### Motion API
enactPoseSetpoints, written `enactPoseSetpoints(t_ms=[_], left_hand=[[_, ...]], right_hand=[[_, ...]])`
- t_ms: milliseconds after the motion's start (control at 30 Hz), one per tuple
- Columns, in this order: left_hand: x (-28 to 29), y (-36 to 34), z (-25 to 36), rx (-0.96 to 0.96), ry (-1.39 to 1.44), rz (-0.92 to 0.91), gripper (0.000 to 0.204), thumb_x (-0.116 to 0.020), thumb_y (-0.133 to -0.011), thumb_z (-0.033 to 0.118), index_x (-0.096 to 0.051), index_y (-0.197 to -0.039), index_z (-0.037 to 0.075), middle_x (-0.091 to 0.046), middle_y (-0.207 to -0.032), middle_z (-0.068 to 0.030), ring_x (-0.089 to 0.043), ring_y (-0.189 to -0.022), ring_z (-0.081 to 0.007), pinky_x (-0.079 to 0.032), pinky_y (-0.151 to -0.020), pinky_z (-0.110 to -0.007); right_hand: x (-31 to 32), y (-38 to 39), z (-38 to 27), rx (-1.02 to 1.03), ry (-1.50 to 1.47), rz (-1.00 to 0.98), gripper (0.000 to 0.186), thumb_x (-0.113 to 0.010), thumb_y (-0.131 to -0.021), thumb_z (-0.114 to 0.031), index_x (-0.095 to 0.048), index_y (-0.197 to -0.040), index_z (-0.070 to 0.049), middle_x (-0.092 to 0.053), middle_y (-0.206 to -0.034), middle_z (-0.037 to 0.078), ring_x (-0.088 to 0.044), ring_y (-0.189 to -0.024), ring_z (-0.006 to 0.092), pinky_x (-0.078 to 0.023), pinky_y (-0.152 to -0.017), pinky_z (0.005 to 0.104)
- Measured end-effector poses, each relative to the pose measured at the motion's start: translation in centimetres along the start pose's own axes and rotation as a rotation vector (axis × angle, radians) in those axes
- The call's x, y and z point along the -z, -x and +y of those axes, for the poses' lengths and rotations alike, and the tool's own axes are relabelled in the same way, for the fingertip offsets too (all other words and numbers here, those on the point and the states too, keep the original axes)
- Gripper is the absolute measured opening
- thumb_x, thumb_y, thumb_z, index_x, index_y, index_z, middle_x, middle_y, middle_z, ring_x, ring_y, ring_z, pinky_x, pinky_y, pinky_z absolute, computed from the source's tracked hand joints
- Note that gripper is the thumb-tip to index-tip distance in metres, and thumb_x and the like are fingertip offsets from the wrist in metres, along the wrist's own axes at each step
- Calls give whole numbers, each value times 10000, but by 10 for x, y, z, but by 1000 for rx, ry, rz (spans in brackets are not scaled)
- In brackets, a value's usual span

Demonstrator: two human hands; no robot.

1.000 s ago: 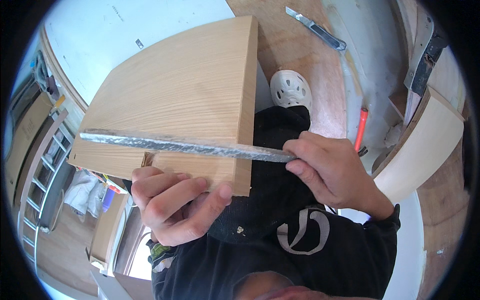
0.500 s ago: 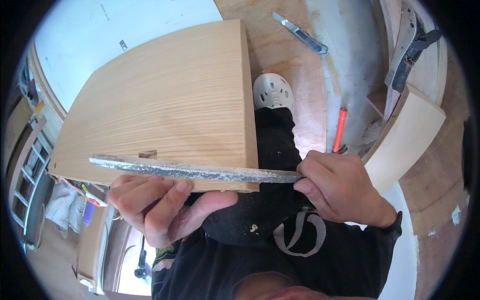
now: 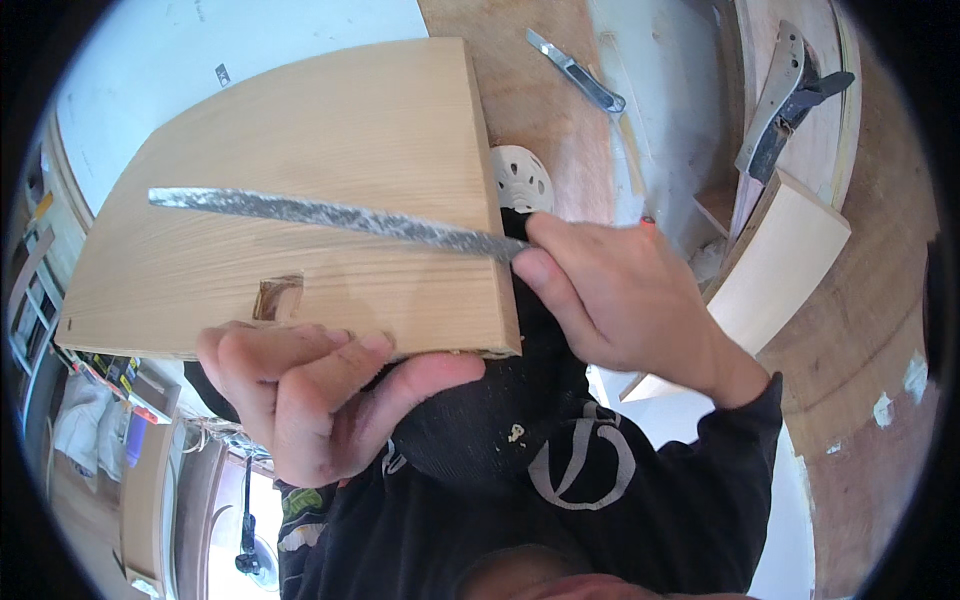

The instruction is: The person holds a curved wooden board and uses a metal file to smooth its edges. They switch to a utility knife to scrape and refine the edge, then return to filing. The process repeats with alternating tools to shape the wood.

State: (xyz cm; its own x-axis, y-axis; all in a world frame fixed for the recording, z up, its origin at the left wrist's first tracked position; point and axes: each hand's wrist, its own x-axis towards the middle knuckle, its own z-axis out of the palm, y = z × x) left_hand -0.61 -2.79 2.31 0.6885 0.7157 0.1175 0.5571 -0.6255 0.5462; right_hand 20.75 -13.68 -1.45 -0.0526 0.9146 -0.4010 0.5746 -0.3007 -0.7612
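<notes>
A long, flat metal file (image 3: 330,214), smeared with pale dust, slants above a light-coloured wooden board (image 3: 330,130). My right hand (image 3: 625,290) is closed round its right end, beyond the board's right edge. Whether the file touches the wood I cannot tell. At the board's near edge my left hand (image 3: 300,390) grips the wood, fingertips over the top face and thumb along the edge. Just above those fingers a small rectangular notch (image 3: 278,298) is cut into the board. The board rests across my dark-clothed legs.
A utility knife (image 3: 577,72) lies beyond the board on the floor. To the right are a hand plane (image 3: 780,105) and a curved pale wood piece (image 3: 785,260). A white shoe (image 3: 522,178) shows beside the board. Tools and bags (image 3: 85,425) crowd the left.
My right hand and the file have moved away from the board's near edge and leftward, so the notch now shows fully. My left hand stays on the edge.
</notes>
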Motion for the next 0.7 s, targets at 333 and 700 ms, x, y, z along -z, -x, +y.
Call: enactPoseSetpoints(t_ms=[333,700], left_hand=[[-3,2,2,71,31,30,527,-905,-447,489,-649,-771,161,-521,-732,38,-469,-718,-171,-343,-649,-293],[6,1,2,71,54,-111,518,-907,-484,291,-622,-861,77,-515,-848,-35,-530,-809,-184,-425,-711,-321]], right_hand=[[15,11,-18,-58,39,-98,285,-564,-993,-298,-510,-846,-60,-552,-591,116,-580,-535,331,-429,-463,417],[15,20,-21,-113,70,-137,288,-494,-1024,-311,-514,-872,-67,-570,-623,126,-603,-577,351,-450,-490,431]])
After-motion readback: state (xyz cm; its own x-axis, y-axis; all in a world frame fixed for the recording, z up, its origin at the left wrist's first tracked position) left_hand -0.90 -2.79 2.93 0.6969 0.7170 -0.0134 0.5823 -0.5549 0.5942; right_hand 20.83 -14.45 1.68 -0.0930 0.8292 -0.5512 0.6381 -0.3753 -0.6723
